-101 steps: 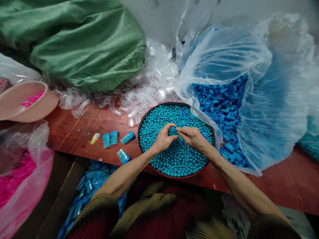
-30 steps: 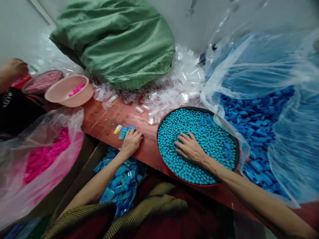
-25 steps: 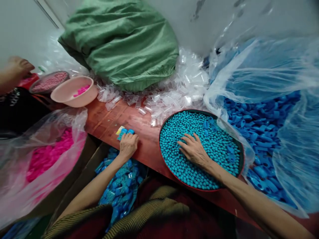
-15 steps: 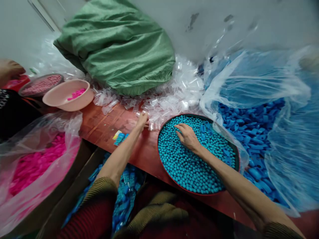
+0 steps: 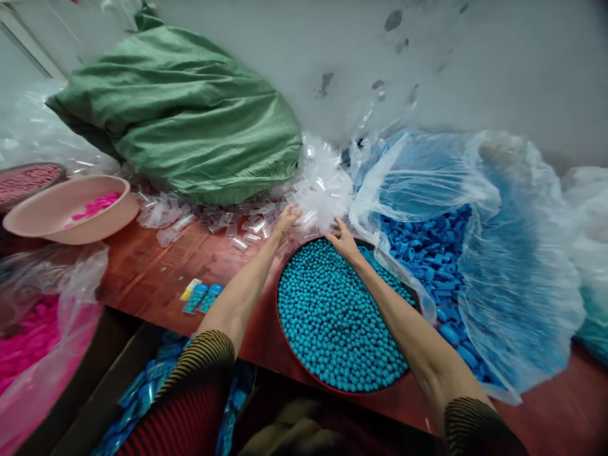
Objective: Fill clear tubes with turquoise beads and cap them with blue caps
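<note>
Both my hands reach to the near edge of a heap of small clear plastic cases (image 5: 323, 190), one on either side of its blurred middle. My left hand (image 5: 288, 220) touches the heap's left part, fingers stretched out and holding nothing I can see. Over the far rim of a round tray (image 5: 284, 332) is my right hand (image 5: 344, 244), its thumb and fingers spread towards the cases. Small round blue beads (image 5: 339, 316) fill the tray. A few filled blue cases (image 5: 202, 296) lie on the red table, left of my left forearm.
Behind the cases leans a large green sack (image 5: 190, 120). At right, an open clear bag (image 5: 517, 272) holds blue plastic parts (image 5: 427, 253). On the left stand a pink basin (image 5: 66, 221) and a bag of pink parts (image 5: 28, 342). Packed blue pieces (image 5: 142, 392) sit below the table edge.
My right hand has moved from above the beads to the tray's far rim, beside the clear cases. My left hand has shifted slightly further into the heap. The view has swung right.
</note>
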The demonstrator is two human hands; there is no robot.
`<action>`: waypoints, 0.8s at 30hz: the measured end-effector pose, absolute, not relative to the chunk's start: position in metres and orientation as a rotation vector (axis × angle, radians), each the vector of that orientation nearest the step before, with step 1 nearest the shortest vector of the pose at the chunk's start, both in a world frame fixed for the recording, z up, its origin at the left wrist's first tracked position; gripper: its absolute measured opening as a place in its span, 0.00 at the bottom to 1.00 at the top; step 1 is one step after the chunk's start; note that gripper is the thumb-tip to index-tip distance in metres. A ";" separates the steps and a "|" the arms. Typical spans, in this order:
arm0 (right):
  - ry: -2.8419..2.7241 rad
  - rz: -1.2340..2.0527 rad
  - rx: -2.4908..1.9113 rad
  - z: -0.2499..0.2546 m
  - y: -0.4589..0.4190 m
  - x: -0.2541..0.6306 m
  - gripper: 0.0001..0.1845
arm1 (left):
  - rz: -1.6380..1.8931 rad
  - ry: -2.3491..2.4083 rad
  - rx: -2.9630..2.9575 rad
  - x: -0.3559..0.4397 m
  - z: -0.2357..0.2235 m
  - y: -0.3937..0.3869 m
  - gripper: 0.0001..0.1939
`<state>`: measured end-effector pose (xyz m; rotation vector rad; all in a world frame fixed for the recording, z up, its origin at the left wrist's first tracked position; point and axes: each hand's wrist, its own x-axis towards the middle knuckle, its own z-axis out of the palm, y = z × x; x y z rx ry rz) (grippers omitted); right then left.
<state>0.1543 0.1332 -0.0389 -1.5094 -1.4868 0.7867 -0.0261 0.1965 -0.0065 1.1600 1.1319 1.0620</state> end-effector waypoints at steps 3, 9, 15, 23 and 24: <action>-1.380 1.067 -1.472 -0.037 0.127 0.156 0.42 | 0.989 1.131 1.288 -0.013 -0.002 0.189 0.20; -1.426 1.107 -1.329 -0.045 0.084 0.159 0.32 | 0.974 1.164 1.811 -0.001 -0.010 0.143 0.18; -1.632 1.012 -1.448 -0.055 0.056 0.177 0.24 | 0.811 0.966 2.161 0.010 -0.026 0.096 0.19; -2.006 0.351 -1.563 -0.021 0.010 0.196 0.22 | 0.883 1.327 2.291 -0.030 -0.004 0.055 0.16; -2.097 0.307 -1.566 -0.017 0.004 0.192 0.21 | 0.790 1.341 2.348 -0.035 -0.006 0.049 0.16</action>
